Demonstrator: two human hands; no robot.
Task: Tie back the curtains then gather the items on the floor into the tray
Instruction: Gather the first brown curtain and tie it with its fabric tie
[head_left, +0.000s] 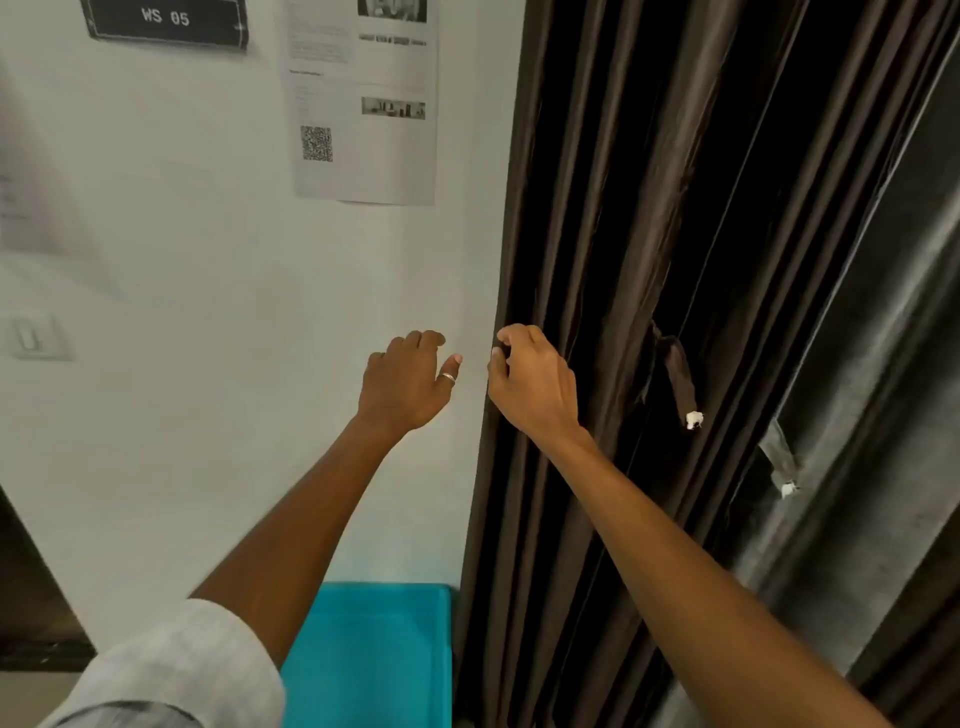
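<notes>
Here, the left edge of the dark brown curtain (597, 260) is being met by bare white wall (208, 415), with open room being left along that wall toward nine o'clock. That edge is being pinched between thumb and curled forefinger of the right hand (535, 384), held up at centre with its back to the camera, the forearm running down toward five o'clock. The left hand (405, 384) is being held just beside it at nine o'clock — apart from it, gripping nothing, fingers loosely bent, ringed thumb pointing toward the curtain. A tie-back strap (678, 374) with a white tip is hanging among the folds at three o'clock of the right hand, a second strap (776, 460) at four o'clock. The teal tray (363, 660) is being seen at six o'clock, below the hands and just beside the curtain's lower folds — its left corner being covered by the left forearm. A printed sheet (363, 104) is hanging at twelve o'clock, a sign (166, 21) at eleven, a wall switch (36, 338) at nine.
</notes>
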